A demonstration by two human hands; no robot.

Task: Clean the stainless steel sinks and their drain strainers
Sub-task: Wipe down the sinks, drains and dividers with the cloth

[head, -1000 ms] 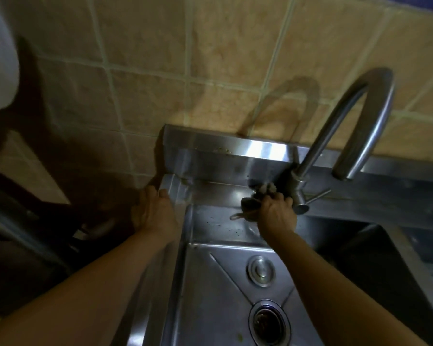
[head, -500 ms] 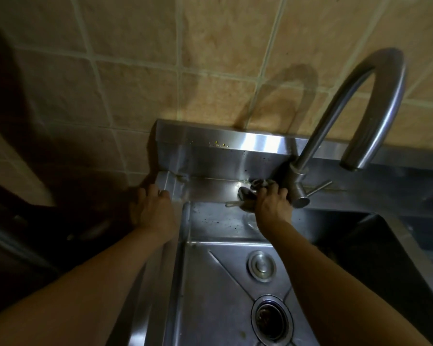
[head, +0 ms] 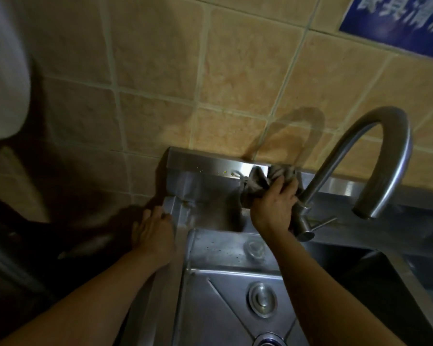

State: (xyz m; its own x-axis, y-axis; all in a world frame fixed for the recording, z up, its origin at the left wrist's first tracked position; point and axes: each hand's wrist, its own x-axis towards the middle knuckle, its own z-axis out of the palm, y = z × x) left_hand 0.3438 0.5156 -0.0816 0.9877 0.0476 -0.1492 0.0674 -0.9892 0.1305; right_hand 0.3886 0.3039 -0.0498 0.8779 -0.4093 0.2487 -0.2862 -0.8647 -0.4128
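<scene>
The right hand (head: 273, 206) is curled round a bunched grey cloth (head: 265, 182), fingers closed on it, and holds it against the steel upstand (head: 205, 168) at the far edge of the sink, just left of the tap's base. A loose end of the cloth sticks out to the left over the top lip of the upstand. The left hand (head: 154, 233) lies flat with its fingers nearly straight on the far left corner of the sink's rim, holding nothing, the fingertips reaching the corner where the rim meets the upstand.

The tap (head: 375, 156) rises from the ledge just right of the right hand, arches high and comes down again further right, its mouth hanging above the ledge. A thin lever (head: 323, 222) pokes out to the right from its stubby base.

Below the hands the sink (head: 210, 308) drops away, its steel floor creased with shallow fold lines. A round metal plug (head: 262, 299) sits in the floor near the middle, and the rim of the drain strainer (head: 269, 342) just shows at the near edge of the view. A round overflow fitting (head: 254, 247) sits on the far wall of the basin, under the right wrist. To the right a second, darker sink (head: 385, 283) lies in shadow.

Behind everything is a wall of tan tiles (head: 160, 58), with a blue sign (head: 398, 21) at the far right top and something white (head: 3, 71) at the far left.
</scene>
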